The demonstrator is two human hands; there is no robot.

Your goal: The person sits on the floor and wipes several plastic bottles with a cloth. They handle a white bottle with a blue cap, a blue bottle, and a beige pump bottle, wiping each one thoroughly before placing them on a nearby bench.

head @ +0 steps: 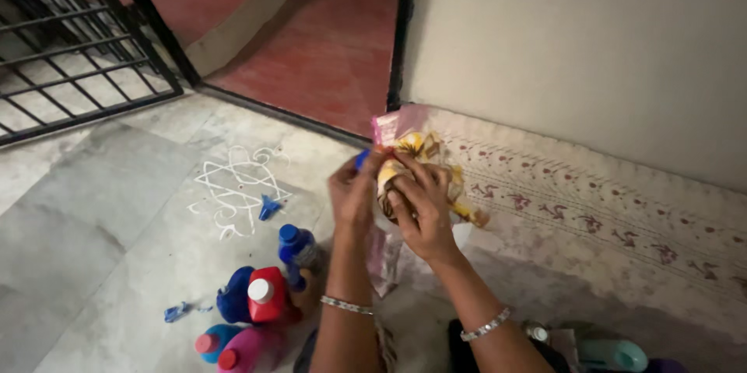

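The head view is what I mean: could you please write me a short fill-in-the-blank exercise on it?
1. Both hands hold a crumpled plastic ____ above the floor.
2. The red bottle has a ____ cap.
3. Each wrist wears a silver ____.
4. The chalk pattern on the floor is ____ in colour.

Missing words: bag; white; bangle; white

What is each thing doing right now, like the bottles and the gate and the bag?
Plastic bag: crumpled, held up in both hands.
Left hand: gripping the bag.
Right hand: gripping the bag.
Blue bottle: upright, cap on.
Red bottle: upright, white cap on.
Pink bottle: standing, red cap on.
Blue cap: loose on the floor.
Metal gate: swung open.
Chalk drawing: whole, unsmudged.
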